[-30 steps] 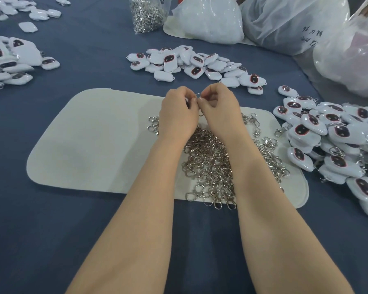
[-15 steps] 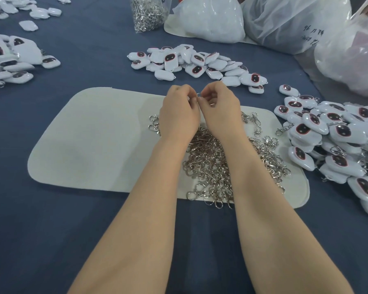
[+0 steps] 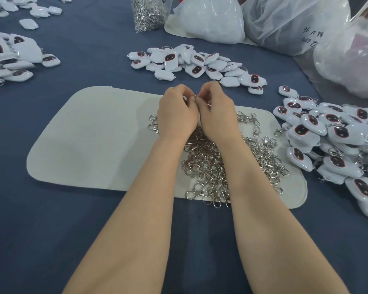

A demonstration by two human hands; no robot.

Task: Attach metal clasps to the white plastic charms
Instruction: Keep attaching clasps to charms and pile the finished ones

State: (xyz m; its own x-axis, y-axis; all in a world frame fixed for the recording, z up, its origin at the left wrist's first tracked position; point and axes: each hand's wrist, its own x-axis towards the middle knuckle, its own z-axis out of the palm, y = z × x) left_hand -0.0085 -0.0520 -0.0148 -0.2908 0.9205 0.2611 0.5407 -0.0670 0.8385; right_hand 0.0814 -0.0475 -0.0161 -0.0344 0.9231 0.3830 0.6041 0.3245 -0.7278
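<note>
My left hand point(image 3: 176, 112) and my right hand point(image 3: 216, 111) meet fingertip to fingertip above the far edge of a white felt mat point(image 3: 94, 141). Between the pinched fingers a small metal clasp point(image 3: 196, 95) just shows; most of it is hidden, and I cannot tell whether a charm is held too. Under my wrists lies a heap of loose metal clasps point(image 3: 217, 166). Beyond my hands lies a pile of white plastic charms point(image 3: 198, 63) with dark oval faces. A larger pile of charms point(image 3: 336, 141), some with clasps on them, lies at the right.
A third group of charms point(image 3: 11, 58) lies at the far left on the blue tablecloth point(image 3: 51, 230). A clear bag of clasps point(image 3: 149, 12) stands at the back. Large plastic bags point(image 3: 295, 22) crowd the back right corner.
Both hands have stayed pinched together at the mat's far edge, with only slight shifts of the fingers. The view has drifted a little.
</note>
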